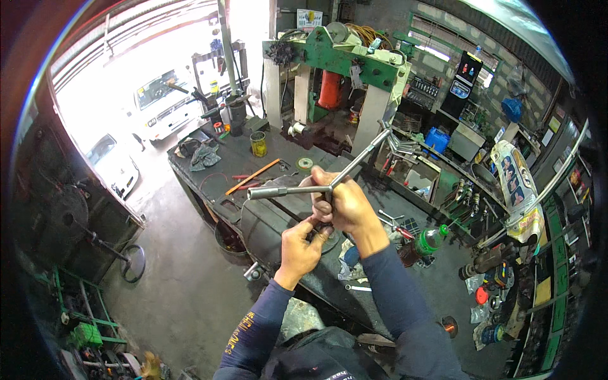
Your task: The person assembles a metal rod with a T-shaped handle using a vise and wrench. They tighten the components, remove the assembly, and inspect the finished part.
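Observation:
A three-armed Y-shaped socket wrench (285, 190) is held above the bench, one arm reaching left and another up to the right. My right hand (349, 206) is closed around its hub. Just below, my left hand (300, 248) is closed, thumb and fingertips pinched together near the wrench's third arm. What those fingertips hold is hidden. Beneath the hands lies a broad, dark, rounded metal piece (259, 225). An orange-framed hacksaw (253, 177) lies beyond the wrench, with a roll of tape (304, 163) to its right.
Right of my hands stand a green-capped bottle (432, 239) and a combination wrench (358, 289) lying flat. A yellow can (258, 144) and crumpled cloth (204, 156) sit on the far left benchtop. Behind rises a green press frame (380, 75). A bucket (229, 244) stands beside the bench's left edge.

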`<state>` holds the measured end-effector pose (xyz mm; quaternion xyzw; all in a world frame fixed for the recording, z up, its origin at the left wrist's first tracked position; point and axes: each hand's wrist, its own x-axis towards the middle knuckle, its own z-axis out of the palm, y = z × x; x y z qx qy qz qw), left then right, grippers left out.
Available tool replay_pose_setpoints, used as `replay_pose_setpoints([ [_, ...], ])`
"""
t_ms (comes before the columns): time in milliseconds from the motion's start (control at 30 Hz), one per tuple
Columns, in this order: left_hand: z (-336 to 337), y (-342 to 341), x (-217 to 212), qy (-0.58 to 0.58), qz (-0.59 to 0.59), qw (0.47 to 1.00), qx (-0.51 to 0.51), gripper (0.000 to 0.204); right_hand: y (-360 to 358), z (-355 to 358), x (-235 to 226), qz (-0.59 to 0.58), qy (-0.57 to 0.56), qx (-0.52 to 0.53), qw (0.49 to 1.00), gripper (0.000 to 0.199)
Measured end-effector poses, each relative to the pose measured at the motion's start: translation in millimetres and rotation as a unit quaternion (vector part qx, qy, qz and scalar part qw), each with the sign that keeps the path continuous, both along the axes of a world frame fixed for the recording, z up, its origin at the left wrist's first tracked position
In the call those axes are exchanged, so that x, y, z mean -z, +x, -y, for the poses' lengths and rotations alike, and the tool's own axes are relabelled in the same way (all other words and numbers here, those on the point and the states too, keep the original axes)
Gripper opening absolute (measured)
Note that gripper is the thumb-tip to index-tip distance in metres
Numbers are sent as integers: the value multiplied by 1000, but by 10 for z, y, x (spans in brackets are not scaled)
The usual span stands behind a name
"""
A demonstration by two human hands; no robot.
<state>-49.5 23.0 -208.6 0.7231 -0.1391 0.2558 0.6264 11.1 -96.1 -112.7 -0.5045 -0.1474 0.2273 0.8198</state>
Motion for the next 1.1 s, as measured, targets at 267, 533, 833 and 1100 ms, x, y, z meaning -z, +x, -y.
replay_pose_setpoints([
  [267, 16, -9, 58, -45, -3, 997, -68, 29, -764, -400, 104, 327, -130, 465, 812, 56],
  [533, -138, 27, -145, 152, 6, 987, 54, 35, 10, -44, -96, 39, -46, 1, 998, 44],
  [833, 116, 33, -383, 101, -34, 992, -70, 31, -466, -87, 255, 164, 54, 245, 954, 32],
  [1100, -192, 96, -231, 107, -40, 974, 197, 69, -535, -114, 217, 216, -43, 305, 926, 22],
])
